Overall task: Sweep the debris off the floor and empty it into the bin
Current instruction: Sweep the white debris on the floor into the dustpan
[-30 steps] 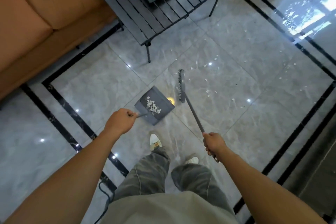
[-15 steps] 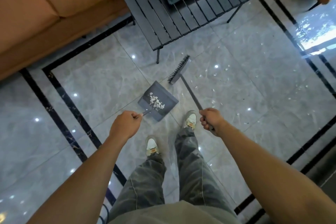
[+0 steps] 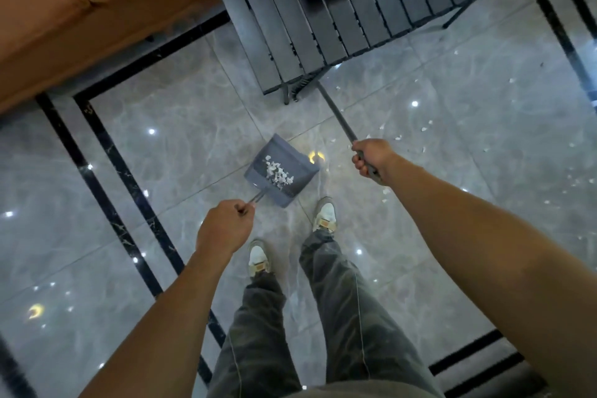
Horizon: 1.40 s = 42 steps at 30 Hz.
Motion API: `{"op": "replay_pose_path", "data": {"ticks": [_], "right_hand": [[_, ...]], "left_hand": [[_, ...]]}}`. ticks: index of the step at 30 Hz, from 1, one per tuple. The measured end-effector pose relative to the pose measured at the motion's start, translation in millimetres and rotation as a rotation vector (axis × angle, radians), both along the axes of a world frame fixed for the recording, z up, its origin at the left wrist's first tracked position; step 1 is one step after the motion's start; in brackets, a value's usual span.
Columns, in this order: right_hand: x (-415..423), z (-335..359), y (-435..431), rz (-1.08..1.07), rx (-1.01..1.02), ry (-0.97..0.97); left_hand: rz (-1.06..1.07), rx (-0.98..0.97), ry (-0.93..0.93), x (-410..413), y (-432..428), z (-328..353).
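Right now, from the head camera, both of my hands are full. My left hand [image 3: 226, 225] is fisted tight around the thin handle of the dustpan [image 3: 280, 170], which sits low, at or just above the floor [image 3: 168, 139], just ahead of my feet, its open mouth facing up and to the right in the picture. A small heap of white scraps [image 3: 277, 171] lies in the middle of the pan. My right hand [image 3: 371, 158] is closed round the broom handle [image 3: 337, 115], and that handle is the line that matters: it runs from my fist up and to the left, away from me, and the broom head [image 3: 302, 84] ends under the near corner of the slatted table [image 3: 310, 26], close by the table leg. Part of the head is hidden by the tabletop.

Loose debris [image 3: 424, 129] is scattered on the tiles to the right of the broom, ahead of and beyond my right hand, well apart from the pan. So the remaining mess lies on my right side, nearer the broom hand, while the pan waits to the left of it. I judge that the coming stroke has to drag the bristles out from beneath the table and sweep the scraps leftward toward the pan's mouth. No bin is visible, so I cannot tell which way emptying will take me.
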State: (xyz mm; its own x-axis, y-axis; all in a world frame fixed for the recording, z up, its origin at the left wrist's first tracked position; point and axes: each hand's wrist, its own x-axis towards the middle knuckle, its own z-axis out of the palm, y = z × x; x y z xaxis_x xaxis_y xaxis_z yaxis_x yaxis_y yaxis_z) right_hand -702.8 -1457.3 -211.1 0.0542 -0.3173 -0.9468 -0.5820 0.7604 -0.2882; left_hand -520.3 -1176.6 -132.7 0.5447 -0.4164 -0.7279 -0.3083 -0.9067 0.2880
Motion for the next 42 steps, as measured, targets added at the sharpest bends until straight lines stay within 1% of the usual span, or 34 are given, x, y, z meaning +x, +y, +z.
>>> {"op": "replay_pose_path", "data": {"ticks": [5, 10, 15, 18, 24, 27, 29, 31, 34, 37, 42], "right_hand": [[20, -14, -32, 0.009, 0.006, -0.033], [35, -33, -45, 0.057, 0.067, -0.048], [30, -42, -50, 0.127, 0.140, 0.016], [20, -38, -56, 0.123, 0.118, 0.041], [-30, -35, -69, 0.156, 0.115, 0.171], [-68, -30, -54, 0.126, 0.125, 0.257], [-89, -14, -41, 0.123, 0.115, 0.282], [-107, 9, -27, 0.109, 0.065, 0.252], [-124, 40, -2, 0.153, -0.005, 0.159], [-121, 53, 29, 0.228, -0.027, 0.139], [-90, 46, 81, 0.407, -0.061, 0.170]], "left_hand": [[0.046, 0.011, -0.002, -8, -18, -6], [0.137, -0.005, 0.016, -11, -26, -10], [0.148, 0.001, 0.010, -12, -25, -13], [0.137, 0.005, 0.010, -10, -24, -13], [0.085, -0.002, 0.003, -2, -21, -11], [0.016, 0.002, -0.002, 4, -19, -12], [-0.014, -0.001, -0.002, 7, -15, -11], [-0.029, -0.011, 0.002, 9, -7, -9], [-0.027, -0.024, -0.007, 17, 11, -8], [-0.027, -0.005, -0.016, 27, 36, -6], [-0.017, -0.006, -0.037, 39, 79, 0]]}}
